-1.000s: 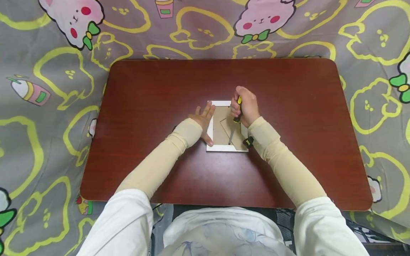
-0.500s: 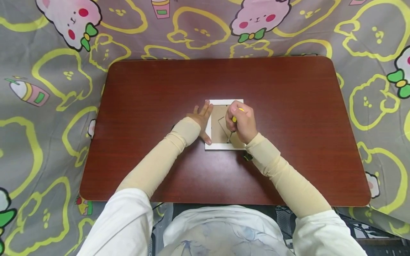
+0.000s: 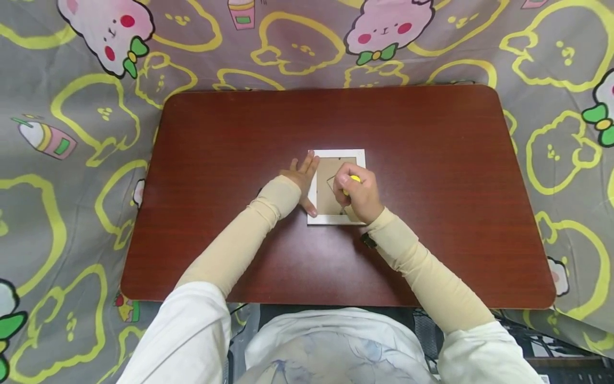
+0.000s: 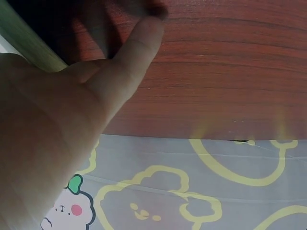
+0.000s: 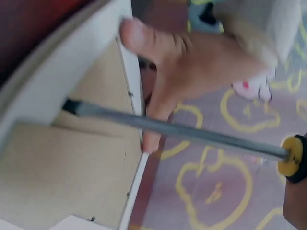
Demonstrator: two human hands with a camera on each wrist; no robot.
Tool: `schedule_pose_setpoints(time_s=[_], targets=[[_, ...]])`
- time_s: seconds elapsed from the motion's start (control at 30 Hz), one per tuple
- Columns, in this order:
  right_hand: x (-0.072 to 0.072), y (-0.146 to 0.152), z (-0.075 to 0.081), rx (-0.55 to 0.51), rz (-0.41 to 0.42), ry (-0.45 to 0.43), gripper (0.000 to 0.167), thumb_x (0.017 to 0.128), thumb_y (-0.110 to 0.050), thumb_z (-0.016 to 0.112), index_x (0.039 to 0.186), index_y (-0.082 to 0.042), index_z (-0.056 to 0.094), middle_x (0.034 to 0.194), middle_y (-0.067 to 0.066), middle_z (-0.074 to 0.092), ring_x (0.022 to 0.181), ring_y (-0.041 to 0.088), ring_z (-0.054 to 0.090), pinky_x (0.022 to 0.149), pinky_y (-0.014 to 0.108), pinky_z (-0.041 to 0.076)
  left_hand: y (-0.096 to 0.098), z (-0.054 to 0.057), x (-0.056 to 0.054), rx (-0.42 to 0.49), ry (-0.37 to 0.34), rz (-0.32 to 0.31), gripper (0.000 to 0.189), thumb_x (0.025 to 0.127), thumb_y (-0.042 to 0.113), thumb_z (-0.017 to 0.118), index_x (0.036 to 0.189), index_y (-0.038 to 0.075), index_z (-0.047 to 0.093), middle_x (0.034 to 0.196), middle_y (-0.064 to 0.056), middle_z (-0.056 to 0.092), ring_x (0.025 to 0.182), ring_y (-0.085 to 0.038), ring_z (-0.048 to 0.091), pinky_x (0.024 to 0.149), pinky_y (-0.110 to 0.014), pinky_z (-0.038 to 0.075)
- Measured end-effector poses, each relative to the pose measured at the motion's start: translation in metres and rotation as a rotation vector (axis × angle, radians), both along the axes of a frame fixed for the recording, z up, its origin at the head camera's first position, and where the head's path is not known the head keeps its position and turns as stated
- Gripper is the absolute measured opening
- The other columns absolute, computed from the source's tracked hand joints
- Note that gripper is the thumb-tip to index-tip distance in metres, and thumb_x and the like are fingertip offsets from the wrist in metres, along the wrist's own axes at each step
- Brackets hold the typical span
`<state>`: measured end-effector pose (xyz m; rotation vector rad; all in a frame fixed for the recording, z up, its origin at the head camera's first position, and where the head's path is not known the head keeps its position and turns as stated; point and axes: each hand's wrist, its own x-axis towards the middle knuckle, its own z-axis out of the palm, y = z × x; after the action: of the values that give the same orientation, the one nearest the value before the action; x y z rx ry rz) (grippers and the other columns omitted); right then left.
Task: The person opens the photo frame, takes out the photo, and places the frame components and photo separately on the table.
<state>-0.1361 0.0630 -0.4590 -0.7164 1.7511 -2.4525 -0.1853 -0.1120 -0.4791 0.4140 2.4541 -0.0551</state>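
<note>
- Centrally in the head view, a white frame is laid flat on the reddish-brown table, with a light-brown board set inside its rim.
- The frame's left side is pressed by the left hand; its fingers are spread wide and nothing is gripped.
- Over the frame's right part, a yellow-handled screwdriver is held by the right hand, its fingers curled closely round the handle; the shaft is slanted down toward the near rim.
- At the near side of the right wrist, a small black device is seen.
- The forearms are covered by beige fabric, the upper arms by white sleeves.
- The table is bordered at far, left and right by grey cloth printed with yellow outlines.
- From the left wrist, the left hand is shown at the left, one digit stretched out over the table; the other fingers are lost in dark blur.
- From the right wrist, the screwdriver's dark tip is placed at the rim's inner edge, beside the board; firm contact cannot be told. Small dark tabs are seen along the board's edge, and one rim is lapped by the left hand's digits.
</note>
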Motion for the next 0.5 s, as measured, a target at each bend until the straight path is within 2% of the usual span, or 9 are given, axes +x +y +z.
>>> schedule_pose_setpoints(time_s=[0.07,0.17,0.33,0.43,0.5], targets=[[-0.011,0.004,-0.001,-0.067,0.013,-0.093,0.036,0.094,-0.017,0.048,0.067,0.004,0.04,0.049,0.0,0.042,0.038,0.011,0.034,0.034,0.027,0.025,0.0,-0.001,0.0,0.001,-0.003,0.002,0.154,0.059,0.066,0.088,0.16,0.013,-0.016,0.165,-0.009,-0.023,0.15,-0.047,0.007,0.105,-0.064,0.038],[-0.034,0.009,-0.003,-0.158,0.037,-0.278,0.033,0.099,-0.016,0.042,0.069,-0.002,0.039,0.05,-0.002,0.039,0.038,0.011,0.032,0.035,0.028,0.023,0.001,-0.004,0.0,-0.009,-0.008,0.004,0.154,0.06,0.065,0.088,0.16,0.014,-0.018,0.164,-0.008,-0.026,0.15,-0.047,0.006,0.105,-0.065,0.037],[-0.069,0.016,-0.013,-0.216,0.055,-0.569,0.036,0.105,-0.024,0.039,0.071,-0.01,0.041,0.051,-0.003,0.036,0.04,0.009,0.028,0.037,0.024,0.024,0.001,-0.005,0.0,-0.006,-0.013,0.008,0.155,0.06,0.065,0.088,0.159,0.014,-0.019,0.164,-0.007,-0.027,0.15,-0.047,0.005,0.104,-0.064,0.039],[-0.08,0.019,-0.018,-0.242,0.045,-0.671,0.037,0.106,-0.026,0.041,0.072,-0.01,0.041,0.051,-0.003,0.036,0.039,0.009,0.029,0.036,0.023,0.024,0.0,-0.002,0.002,0.016,-0.009,0.01,0.154,0.059,0.063,0.09,0.16,0.013,-0.016,0.165,-0.007,-0.025,0.149,-0.048,0.006,0.101,-0.063,0.043],[-0.082,0.019,-0.018,-0.242,0.038,-0.684,0.037,0.106,-0.026,0.04,0.072,-0.01,0.041,0.05,-0.003,0.036,0.038,0.009,0.03,0.036,0.024,0.024,0.001,-0.001,0.002,0.026,-0.007,0.014,0.154,0.059,0.062,0.09,0.16,0.014,-0.016,0.165,-0.007,-0.024,0.149,-0.048,0.006,0.099,-0.062,0.045]])
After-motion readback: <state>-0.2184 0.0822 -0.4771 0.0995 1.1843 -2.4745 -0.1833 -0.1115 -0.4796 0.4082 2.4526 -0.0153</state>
